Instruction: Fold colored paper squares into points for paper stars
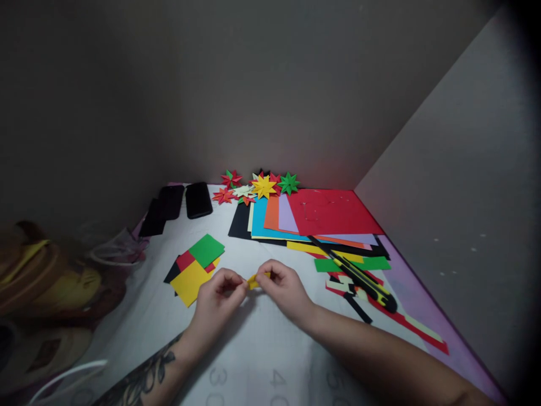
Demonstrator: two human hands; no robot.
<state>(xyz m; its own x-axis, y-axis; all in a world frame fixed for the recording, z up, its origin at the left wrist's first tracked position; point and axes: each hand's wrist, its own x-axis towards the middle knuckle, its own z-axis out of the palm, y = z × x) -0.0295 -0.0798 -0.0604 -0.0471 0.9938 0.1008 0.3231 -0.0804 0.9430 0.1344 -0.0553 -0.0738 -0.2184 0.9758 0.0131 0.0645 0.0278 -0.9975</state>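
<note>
Between my two hands, over the middle of the white work surface (257, 344), is a small folded piece of yellow paper (253, 282). My left hand (222, 293) pinches its left end with thumb and forefinger. The right end is pinched by my right hand (282, 285), whose fingers hide part of it. Just left of my left hand lie paper squares: a yellow square (189, 283), a green square (207, 250), and red and black ones partly beneath.
Folded paper stars (264, 186) stand at the back, before colored sheets (329, 208). A black and yellow cutter (366, 282) lies on paper strips at right. Two dark phone-like objects (198, 200) lie back left. Blurred containers (51, 276) stand at left.
</note>
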